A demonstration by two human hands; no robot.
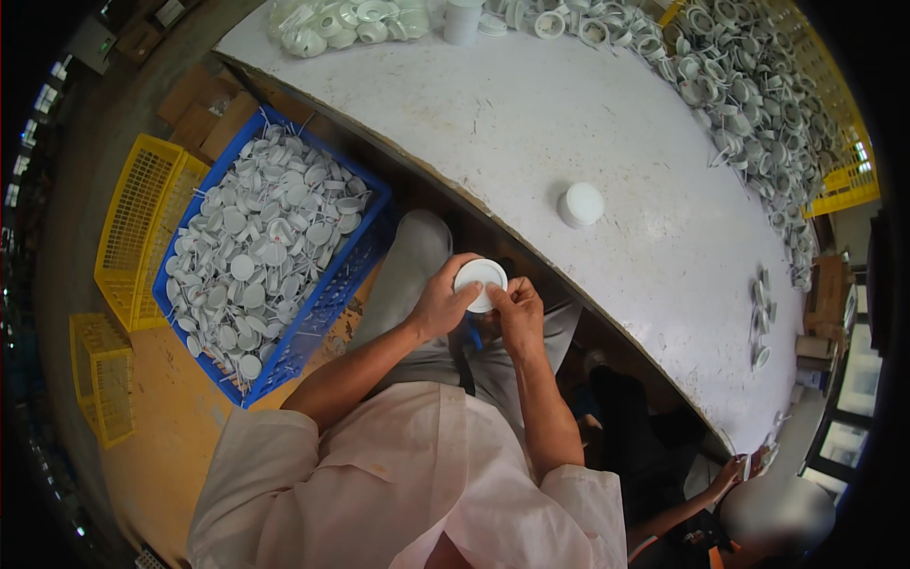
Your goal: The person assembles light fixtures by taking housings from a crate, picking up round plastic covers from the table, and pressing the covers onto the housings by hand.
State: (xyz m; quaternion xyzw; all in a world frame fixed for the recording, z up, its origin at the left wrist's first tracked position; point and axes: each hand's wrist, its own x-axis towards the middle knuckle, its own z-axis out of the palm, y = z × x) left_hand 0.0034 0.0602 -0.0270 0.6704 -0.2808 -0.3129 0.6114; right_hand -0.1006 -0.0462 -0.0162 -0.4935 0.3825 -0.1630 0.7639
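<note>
A white round disc with a raised rim (481,275) is held over my lap, just off the table's near edge. My left hand (440,302) grips it from the left, with the thumb lying on its face. At its lower right edge, the fingertips of my right hand (520,315) are closed on the same disc. Whatever lies under the disc is hidden by it and by my fingers. On the white table (474,114), a short white cylinder (581,204) stands ahead and to the right of my hands.
Left of me, a blue crate (327,318) is full of white round pieces with thin leads. Yellow crates (142,228) stand beyond it. White ring-shaped parts (739,95) are heaped at far right, near a clear bag of white parts (351,24). A co-worker's hand (730,474) is at lower right.
</note>
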